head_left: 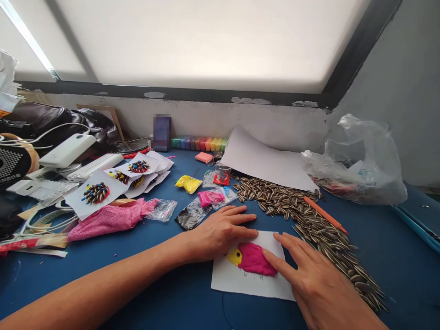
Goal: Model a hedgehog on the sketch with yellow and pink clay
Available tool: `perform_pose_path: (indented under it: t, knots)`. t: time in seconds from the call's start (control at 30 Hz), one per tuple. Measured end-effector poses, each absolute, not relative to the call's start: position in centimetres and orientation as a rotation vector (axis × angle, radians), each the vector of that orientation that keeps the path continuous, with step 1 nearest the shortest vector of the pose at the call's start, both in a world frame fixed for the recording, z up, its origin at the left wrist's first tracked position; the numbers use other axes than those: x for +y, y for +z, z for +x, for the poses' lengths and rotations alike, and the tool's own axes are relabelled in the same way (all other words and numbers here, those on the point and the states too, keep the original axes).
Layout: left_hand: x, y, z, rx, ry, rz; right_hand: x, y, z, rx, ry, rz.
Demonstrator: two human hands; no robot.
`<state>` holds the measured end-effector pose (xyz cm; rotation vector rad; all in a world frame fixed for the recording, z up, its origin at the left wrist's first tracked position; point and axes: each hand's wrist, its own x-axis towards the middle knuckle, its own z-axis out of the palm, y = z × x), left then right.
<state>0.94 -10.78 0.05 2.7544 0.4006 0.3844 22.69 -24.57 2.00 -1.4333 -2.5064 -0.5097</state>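
A white paper square (227,282) lies on the blue table before me. Flattened pink clay (257,260) covers a drawn animal's body on it, joined to a yellow clay head (234,257) with a black dot eye. Small pen-drawn legs show under the body. My left hand (222,231) rests across the paper's upper left edge, its fingers stretched out to the right. My right hand (305,270) lies over the paper's right side, fingers extended, with the index fingertip touching the pink clay's right part. Neither hand grasps anything.
Striped sunflower seeds (295,206) spread right of the paper, an orange pen (325,214) on them. Opened clay packets, yellow (189,184) and pink (210,198), lie ahead. At left are seed-decorated paper pieces (96,193) and a pink cloth (110,219). A plastic bag (364,165) stands back right.
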Motion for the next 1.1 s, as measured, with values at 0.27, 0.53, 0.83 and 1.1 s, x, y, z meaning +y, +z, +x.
perform_pose_path:
  t: [0.27, 0.53, 0.83, 1.1]
  knots:
    - [-10.7, 0.1, 0.9, 0.372, 0.392, 2.758, -24.3, 2.0, 23.3, -2.482, -0.342, -1.481]
    - [-10.8, 0.1, 1.0, 0.370, 0.421, 2.758, -23.9, 2.0, 23.1, -2.338, -0.254, -1.570]
    - [-10.8, 0.3, 1.0, 0.366, 0.393, 2.773, -23.6, 1.4, 22.2, -2.366, -0.131, -1.584]
    - [-10.8, 0.7, 0.9, 0.397, 0.365, 2.696, -24.2, 1.6, 23.9, -2.350, -0.266, -1.622]
